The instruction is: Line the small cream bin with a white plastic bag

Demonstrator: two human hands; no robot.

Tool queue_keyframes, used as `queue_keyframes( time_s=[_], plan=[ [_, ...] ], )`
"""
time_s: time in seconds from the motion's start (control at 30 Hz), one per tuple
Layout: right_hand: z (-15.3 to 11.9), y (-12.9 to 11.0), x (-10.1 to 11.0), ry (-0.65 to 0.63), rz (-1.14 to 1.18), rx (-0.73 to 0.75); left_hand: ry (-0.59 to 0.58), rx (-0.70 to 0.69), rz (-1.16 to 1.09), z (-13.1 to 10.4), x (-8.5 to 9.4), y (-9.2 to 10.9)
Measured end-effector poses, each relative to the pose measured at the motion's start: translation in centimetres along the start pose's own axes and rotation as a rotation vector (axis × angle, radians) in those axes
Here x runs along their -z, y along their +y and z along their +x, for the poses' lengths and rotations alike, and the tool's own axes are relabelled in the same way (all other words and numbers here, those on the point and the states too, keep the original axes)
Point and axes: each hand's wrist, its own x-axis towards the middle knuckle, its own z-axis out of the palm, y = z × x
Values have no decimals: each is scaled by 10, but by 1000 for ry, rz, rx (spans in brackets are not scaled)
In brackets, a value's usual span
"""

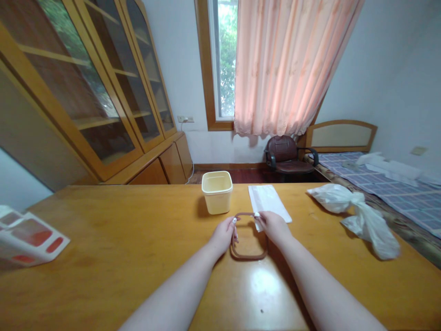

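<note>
A brown rounded-square ring (250, 257), thin-rimmed and hollow in the middle, is held over the wooden table in front of me. My left hand (223, 235) is closed on its left side near the far corner. At the far right corner my right hand (274, 226) pinches the same ring. Just beyond the left hand stands a cream-yellow plastic bin (217, 202), upright and with its top uncovered. A flat white sheet or packet (270, 200) lies behind the right hand and is partly covered by it.
On the table's right side rests a knotted white plastic bag (358, 207). A white and red plastic holder (32, 239) sits at the left edge of the table (120, 257). Beyond are a glass-door cabinet (113, 82), a brown armchair (285, 154) and a bed (386, 179).
</note>
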Motion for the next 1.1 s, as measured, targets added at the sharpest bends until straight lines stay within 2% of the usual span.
queue_keyframes(
  time_s=[0.13, 0.3, 0.47, 0.67, 0.8, 0.93, 1.0, 1.1],
  plan=[
    [-2, -4, -2, -17, -28, 87, 32, 6, 25, 1, 2, 2],
    [-5, -10, -1, 0, -42, 142, 10, -5, 71, 0, 1, 5],
    [-7, -13, -2, 24, -36, 179, -44, -5, 109, -2, -1, 5],
    [-10, -18, -14, -6, 7, 254, -164, 23, 136, -6, -4, 2],
    [-8, -15, -14, 44, 51, 161, -170, 30, 45, -9, -5, 8],
    [-4, -8, -7, 131, 58, 15, -44, 11, 15, -7, -5, 10],
    [-3, -7, -5, 141, 45, -13, 12, 22, -4, -5, -5, 10],
    [-3, -8, -5, 137, 37, 0, 19, 50, -12, -3, -3, 10]
  ],
)
